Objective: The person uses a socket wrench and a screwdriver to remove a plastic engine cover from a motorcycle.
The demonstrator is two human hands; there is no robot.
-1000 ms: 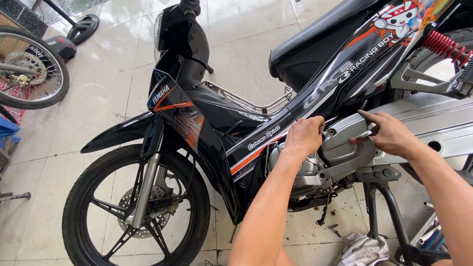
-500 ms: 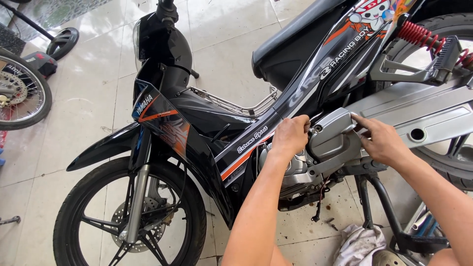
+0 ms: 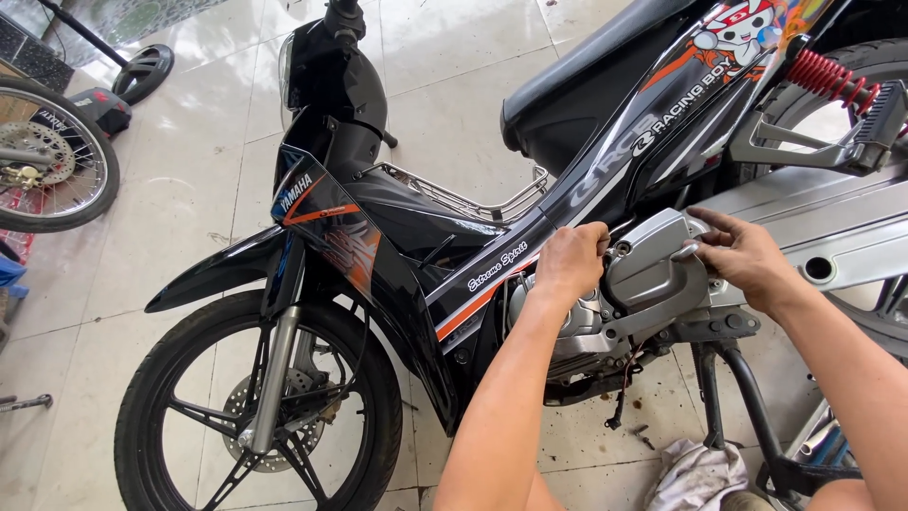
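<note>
A black underbone motorcycle (image 3: pixel 378 227) with orange and silver trim stands on its centre stand, front wheel (image 3: pixel 255 407) at the lower left. My left hand (image 3: pixel 570 261) grips the left edge of the grey engine side cover (image 3: pixel 653 265), fingers curled over its top corner. My right hand (image 3: pixel 742 254) holds the same cover at its right edge, fingertips on the upper right corner. Both hands press against the cover, which sits on the silver engine (image 3: pixel 577 331) below the seat.
A white rag (image 3: pixel 695 473) lies on the tiled floor by the centre stand (image 3: pixel 738 407). Another motorcycle's spoked wheel (image 3: pixel 47 161) is at the far left, with a small black wheel (image 3: pixel 142 71) beyond. A red rear shock spring (image 3: pixel 832 76) shows at the upper right.
The view has shifted slightly. Both hands stay on the engine side cover; my right hand's fingers have moved a little along its right edge.
</note>
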